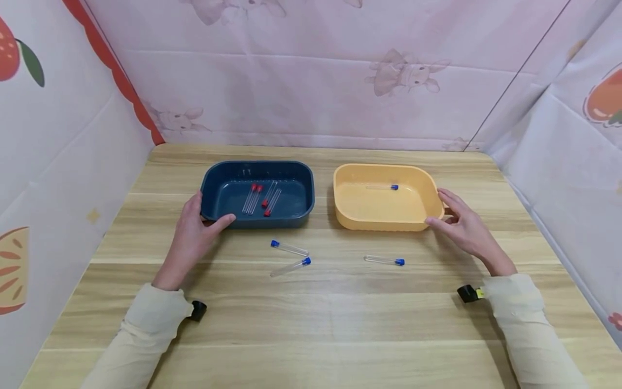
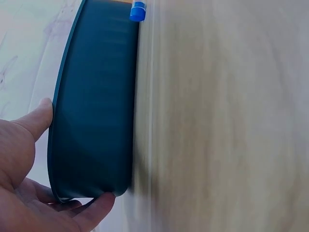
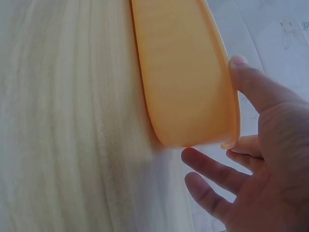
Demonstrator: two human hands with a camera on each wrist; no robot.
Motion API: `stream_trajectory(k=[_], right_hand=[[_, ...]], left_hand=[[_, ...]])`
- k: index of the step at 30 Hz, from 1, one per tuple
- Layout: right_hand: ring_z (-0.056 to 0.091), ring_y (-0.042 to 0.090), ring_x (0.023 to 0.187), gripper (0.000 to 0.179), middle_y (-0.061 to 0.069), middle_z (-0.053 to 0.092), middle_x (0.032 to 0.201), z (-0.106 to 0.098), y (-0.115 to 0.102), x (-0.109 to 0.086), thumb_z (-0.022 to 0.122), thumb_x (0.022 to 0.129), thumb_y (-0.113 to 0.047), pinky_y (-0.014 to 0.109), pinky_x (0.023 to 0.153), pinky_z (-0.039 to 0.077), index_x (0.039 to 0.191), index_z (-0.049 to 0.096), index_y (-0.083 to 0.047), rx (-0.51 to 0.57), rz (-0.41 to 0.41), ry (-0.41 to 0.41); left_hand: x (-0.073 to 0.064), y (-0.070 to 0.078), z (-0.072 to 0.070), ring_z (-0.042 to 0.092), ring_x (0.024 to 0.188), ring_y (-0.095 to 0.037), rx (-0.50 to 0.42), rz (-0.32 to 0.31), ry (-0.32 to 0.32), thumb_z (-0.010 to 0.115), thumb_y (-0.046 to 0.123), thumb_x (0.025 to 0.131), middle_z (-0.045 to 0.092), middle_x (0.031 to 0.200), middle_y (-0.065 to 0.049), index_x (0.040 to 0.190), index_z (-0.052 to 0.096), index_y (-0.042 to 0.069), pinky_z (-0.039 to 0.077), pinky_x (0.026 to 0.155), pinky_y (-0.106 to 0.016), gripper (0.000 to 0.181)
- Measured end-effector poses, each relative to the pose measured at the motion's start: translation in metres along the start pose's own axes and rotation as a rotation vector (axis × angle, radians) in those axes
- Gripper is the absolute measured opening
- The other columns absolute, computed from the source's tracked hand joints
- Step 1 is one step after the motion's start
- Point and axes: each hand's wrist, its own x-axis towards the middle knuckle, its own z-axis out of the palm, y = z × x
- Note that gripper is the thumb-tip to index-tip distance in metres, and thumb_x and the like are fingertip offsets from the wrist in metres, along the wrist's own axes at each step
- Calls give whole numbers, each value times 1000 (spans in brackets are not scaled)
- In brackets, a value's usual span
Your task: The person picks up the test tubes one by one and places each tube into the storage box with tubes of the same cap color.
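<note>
My left hand (image 1: 191, 232) grips the near left corner of a dark blue plastic bin (image 1: 286, 222), thumb on the front rim and fingers along the left end. Several clear test tubes with red caps (image 1: 268, 213) lie inside it. To the right, a yellow bin (image 1: 384, 224) has my right hand (image 1: 461, 224) holding its near right corner; in the right wrist view the thumb (image 3: 256, 84) meets the rim and fingertips touch the end wall. One blue-capped test tube (image 1: 394, 187) lies in the yellow bin.
In front of the dark blue bin lie two blue-capped tubes, an upper tube (image 1: 291, 249) and a lower tube (image 1: 291, 267). Another blue-capped tube (image 1: 384, 260) rests before the yellow bin. The wooden table (image 1: 330, 324) meets printed cloth walls (image 1: 301, 97) behind and at both sides.
</note>
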Motion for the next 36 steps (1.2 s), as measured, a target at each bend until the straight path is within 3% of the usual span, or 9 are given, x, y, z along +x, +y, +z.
stream_trajectory(k=[8, 15, 25, 28, 31, 36], right_hand=[[55, 31, 104, 76, 7, 23, 151, -1, 0, 1, 68, 85, -31, 41, 83, 48, 147, 29, -11, -7, -7, -5], [55, 29, 101, 76, 5, 24, 151, -1, 1, 1, 68, 85, -33, 29, 82, 49, 146, 30, -12, -15, 4, 0], [56, 29, 99, 75, 5, 26, 150, -1, 1, 2, 69, 85, -32, 39, 82, 49, 146, 31, -11, -13, -6, 10], [57, 31, 100, 74, 6, 26, 150, -1, 1, 1, 69, 85, -30, 43, 82, 49, 145, 32, -10, 0, -15, 15], [57, 31, 100, 74, 5, 26, 150, -1, 2, 1, 69, 85, -31, 38, 82, 50, 145, 31, -10, 1, -10, 15], [57, 29, 100, 76, 4, 26, 150, 0, 1, 0, 69, 84, -33, 20, 80, 49, 146, 31, -12, -9, 5, 12]], left_hand=[[-2, 1, 3, 26, 128, -40, -18, 7, -11, 58, 53, 85, 16, 149, -22, 149, 5, 6, 29, 100, -59, 95], [-2, 1, 3, 25, 129, -40, -25, 15, -11, 55, 57, 85, 15, 150, -21, 150, 3, 9, 28, 100, -59, 96], [-12, 12, 1, 25, 131, -36, -12, 59, 116, 56, 51, 87, 12, 151, -15, 148, 14, 6, 29, 101, -56, 87], [-16, 18, 0, 25, 133, -32, -11, 110, 190, 58, 46, 88, 15, 151, -12, 147, 21, 6, 30, 102, -53, 80], [-19, 25, 0, 29, 131, -26, -24, 183, 248, 61, 37, 89, 22, 149, -10, 145, 28, 7, 35, 101, -49, 71], [-26, 35, 4, 36, 125, -22, -55, 286, 249, 65, 26, 88, 31, 144, -8, 142, 35, 8, 42, 96, -44, 64]])
